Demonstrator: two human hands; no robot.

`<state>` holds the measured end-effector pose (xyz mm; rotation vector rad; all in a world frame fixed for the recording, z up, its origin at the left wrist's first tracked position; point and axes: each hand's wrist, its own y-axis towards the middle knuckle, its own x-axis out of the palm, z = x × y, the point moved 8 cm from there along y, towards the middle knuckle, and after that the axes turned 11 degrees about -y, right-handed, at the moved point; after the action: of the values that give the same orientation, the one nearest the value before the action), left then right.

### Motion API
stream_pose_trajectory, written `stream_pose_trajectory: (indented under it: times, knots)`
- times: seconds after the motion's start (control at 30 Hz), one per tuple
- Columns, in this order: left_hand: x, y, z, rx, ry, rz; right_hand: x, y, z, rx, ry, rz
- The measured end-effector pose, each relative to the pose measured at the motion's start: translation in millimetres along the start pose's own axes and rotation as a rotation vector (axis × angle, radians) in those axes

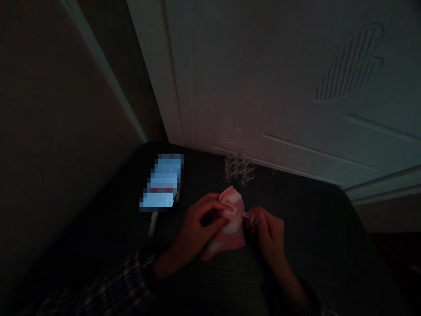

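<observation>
The scene is very dim. My left hand (197,228) grips a folded pink and white cloth (230,219), which rests on the dark table (312,228). Fingers of that hand pinch the cloth's rolled top edge. My right hand (268,232) touches the cloth's right side and pinches a small clear object (247,215), which I cannot make out well. A plaid sleeve covers my left forearm.
A pile of small clear round pieces (239,168) lies at the table's far edge by a white panel with a heart relief (230,129). A lit phone screen (162,182) lies to the left with a white cable (153,224).
</observation>
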<state>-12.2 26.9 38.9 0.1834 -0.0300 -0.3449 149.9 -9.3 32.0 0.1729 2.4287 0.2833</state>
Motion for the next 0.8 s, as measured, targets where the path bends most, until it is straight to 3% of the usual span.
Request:
stream_pose_trajectory:
  times: [0.2, 0.43, 0.8]
  knots:
    - [-2.7, 1.3, -2.6, -0.018, -0.037, 0.028, -4.6, 2.3, -2.4, 0.035, 0.083, 0.066]
    - [-7.3, 2.5, -8.4, -0.040, -0.046, 0.075, 0.0, 2.9, -0.6, 0.031, 0.102, 0.057]
    - [0.1, 3.6, -4.9, -0.012, -0.012, -0.004, -2.4, 3.7, 1.7, 0.057, 0.024, -0.002]
